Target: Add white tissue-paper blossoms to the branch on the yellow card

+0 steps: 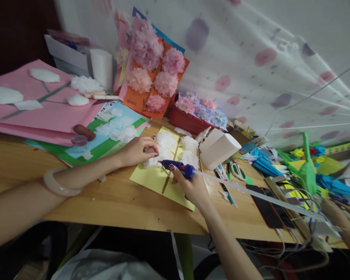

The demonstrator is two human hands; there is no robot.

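My right hand (192,188) grips a blue glue gun (189,171). A long translucent glue stick (251,192) runs out of its back end toward the right. The gun's nozzle points left, close to the fingertips of my left hand (138,151). Those fingers are curled in a pinch on a white tissue-paper flower (152,162) at the left side of a yellow card (147,181). Several other white paper flowers (165,140) sit on the card's upper part, either side of a brown stem (166,182). My palm hides part of the card's right edge.
Pink sheets (17,116) and green paper (95,155) lie left. A red basket (182,119) of paper flowers stands behind, beside an orange flower card (128,102). Rightward are a white paper roll (220,147), scissors (237,171), phones (265,208), cables and another person's hand (335,214).
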